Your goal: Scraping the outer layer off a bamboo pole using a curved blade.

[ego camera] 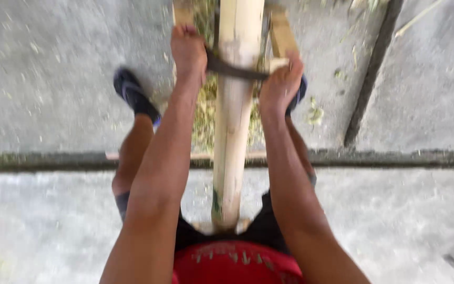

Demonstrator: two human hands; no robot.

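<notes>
A long pale bamboo pole [233,121] runs from between my legs up to the top of the head view. A dark curved blade [236,70] lies across the pole. My left hand [188,52] grips the blade's left end. My right hand [281,84] grips its right end beside the pole. Both arms are stretched forward on either side of the bamboo. The picture is blurred.
A wooden frame [281,32] supports the pole at the top. Green shavings [204,113] lie on the concrete floor [53,79] under it. My feet in dark sandals [132,94] rest on either side. A dark groove [395,158] crosses the floor, another [371,68] runs upward at right.
</notes>
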